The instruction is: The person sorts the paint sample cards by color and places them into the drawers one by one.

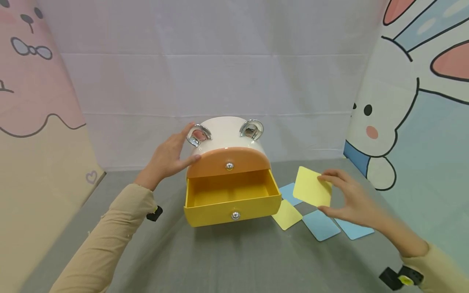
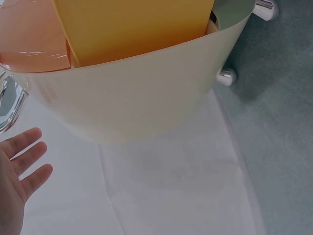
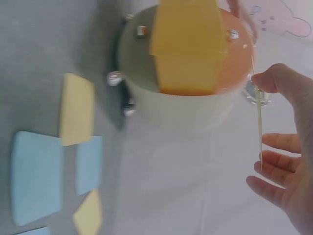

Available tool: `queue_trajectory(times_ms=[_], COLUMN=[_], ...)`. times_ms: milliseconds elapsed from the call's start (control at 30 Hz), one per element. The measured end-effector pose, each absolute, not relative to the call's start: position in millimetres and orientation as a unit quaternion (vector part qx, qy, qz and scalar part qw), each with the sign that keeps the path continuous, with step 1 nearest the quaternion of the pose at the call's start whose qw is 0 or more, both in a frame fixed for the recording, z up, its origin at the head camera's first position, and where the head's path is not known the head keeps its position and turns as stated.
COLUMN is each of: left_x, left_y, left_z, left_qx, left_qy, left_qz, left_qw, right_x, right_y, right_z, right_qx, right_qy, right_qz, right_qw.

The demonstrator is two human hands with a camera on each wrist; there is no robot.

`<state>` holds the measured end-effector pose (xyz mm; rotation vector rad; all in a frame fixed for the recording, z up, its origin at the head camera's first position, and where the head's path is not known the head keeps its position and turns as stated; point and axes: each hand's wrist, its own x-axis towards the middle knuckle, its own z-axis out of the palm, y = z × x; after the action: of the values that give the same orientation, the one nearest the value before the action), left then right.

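Observation:
Between my thumb and fingers, my right hand (image 1: 353, 199) pinches a yellow square card (image 1: 311, 188) with rounded corners; the right wrist view shows the card (image 3: 259, 120) edge-on. It is held up to the right of a small rounded cabinet (image 1: 223, 128) with chrome ear-like loops. The cabinet's yellow lower drawer (image 1: 209, 215) is pulled out and its inside is bare. Above it, the orange upper drawer (image 1: 212, 162) is closed. My left hand (image 1: 166, 158) rests at the cabinet's upper left, fingers extended, thumb at the orange front, index finger by the left chrome loop (image 1: 199, 134).
On the grey table (image 1: 165, 252), right of the cabinet, lie a yellow card (image 1: 287, 215), a blue card (image 1: 321, 226) and several others. A white cloth (image 1: 220, 81) hangs behind. Printed cartoon panels stand at the left and right (image 1: 432, 162).

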<state>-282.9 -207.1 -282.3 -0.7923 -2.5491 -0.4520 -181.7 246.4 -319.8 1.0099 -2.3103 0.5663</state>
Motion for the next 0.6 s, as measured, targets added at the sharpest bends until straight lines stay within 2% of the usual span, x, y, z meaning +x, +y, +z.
queue_trajectory(times_ms=[300,600], left_x=[-283,-284], left_y=[-207,-207], left_z=[-283,-284], left_qx=[-0.284,-0.288], left_qy=[-0.921,-0.917], left_qz=[-0.157,-0.162], left_qw=[0.218,0.225], right_x=[-209,-230], right_y=[207,166], right_z=[-277,-275], right_qx=[0.4,0.453], right_qy=[-0.864,-0.848], right_qz=[0.198,0.203], right_qw=[0.234,0.188])
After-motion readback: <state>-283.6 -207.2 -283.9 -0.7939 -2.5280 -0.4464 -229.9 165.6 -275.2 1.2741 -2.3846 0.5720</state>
